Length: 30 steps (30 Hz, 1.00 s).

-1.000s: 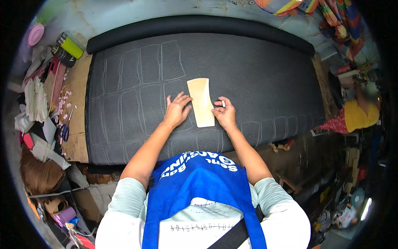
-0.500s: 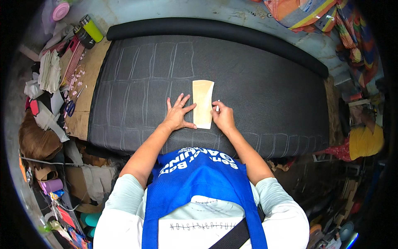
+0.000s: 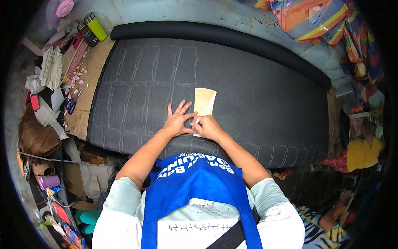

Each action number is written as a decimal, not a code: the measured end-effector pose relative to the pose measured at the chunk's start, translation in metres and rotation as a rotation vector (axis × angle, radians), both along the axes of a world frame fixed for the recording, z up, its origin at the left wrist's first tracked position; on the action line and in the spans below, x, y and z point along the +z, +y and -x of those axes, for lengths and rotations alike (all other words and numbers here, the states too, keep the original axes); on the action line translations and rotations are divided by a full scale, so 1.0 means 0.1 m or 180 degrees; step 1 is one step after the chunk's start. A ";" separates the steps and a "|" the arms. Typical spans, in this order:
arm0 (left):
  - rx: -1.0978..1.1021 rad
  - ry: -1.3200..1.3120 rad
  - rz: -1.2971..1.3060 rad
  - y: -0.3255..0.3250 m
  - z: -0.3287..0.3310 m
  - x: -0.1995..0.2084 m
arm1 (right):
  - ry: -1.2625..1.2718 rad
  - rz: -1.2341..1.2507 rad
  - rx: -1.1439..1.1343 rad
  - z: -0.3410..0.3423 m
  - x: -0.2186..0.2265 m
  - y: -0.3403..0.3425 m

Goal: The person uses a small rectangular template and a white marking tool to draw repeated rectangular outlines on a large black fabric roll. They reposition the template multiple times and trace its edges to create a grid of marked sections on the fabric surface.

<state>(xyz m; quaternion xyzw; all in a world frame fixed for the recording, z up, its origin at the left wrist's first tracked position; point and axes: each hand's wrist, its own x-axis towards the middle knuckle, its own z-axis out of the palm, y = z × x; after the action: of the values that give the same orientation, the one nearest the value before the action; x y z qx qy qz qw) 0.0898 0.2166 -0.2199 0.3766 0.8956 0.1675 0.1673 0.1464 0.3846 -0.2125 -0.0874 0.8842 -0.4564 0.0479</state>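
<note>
A pale tan pattern piece (image 3: 204, 101), narrow and slightly curved at its top, lies flat on dark grey fabric (image 3: 261, 99). My left hand (image 3: 178, 121) is spread open at its left edge, with fingertips touching the piece and the cloth. My right hand (image 3: 209, 128) pinches a short white chalk (image 3: 197, 122) at the lower left part of the piece and covers its lower right. Rows of thin chalk outlines of similar shape run across the fabric's left side and along its near edge.
The rest of the fabric forms a thick roll (image 3: 219, 36) along the far edge. At the left, scissors (image 3: 71, 105), pink scraps and two bottles (image 3: 95, 27) stand or lie on the wooden table (image 3: 78, 124). Other people are partly visible at the right, one in a yellow shirt (image 3: 363, 153).
My right hand has moved from the pattern piece's right edge across to its lower left, close to my left thumb. My left hand stays beside the piece. A patterned garment now shows at lower right.
</note>
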 end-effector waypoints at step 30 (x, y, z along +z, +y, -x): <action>-0.0175 -0.0249 0.0262 0.08 0.00 0.13 | 0.0955 -0.1641 -0.0624 -0.36 -0.03 0.20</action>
<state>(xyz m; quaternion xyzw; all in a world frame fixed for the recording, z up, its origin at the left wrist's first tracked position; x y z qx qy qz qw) 0.0901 0.2247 -0.2067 0.3870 0.8838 0.1405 0.2221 0.1829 0.4045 -0.2154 -0.0531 0.9722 -0.2016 -0.1068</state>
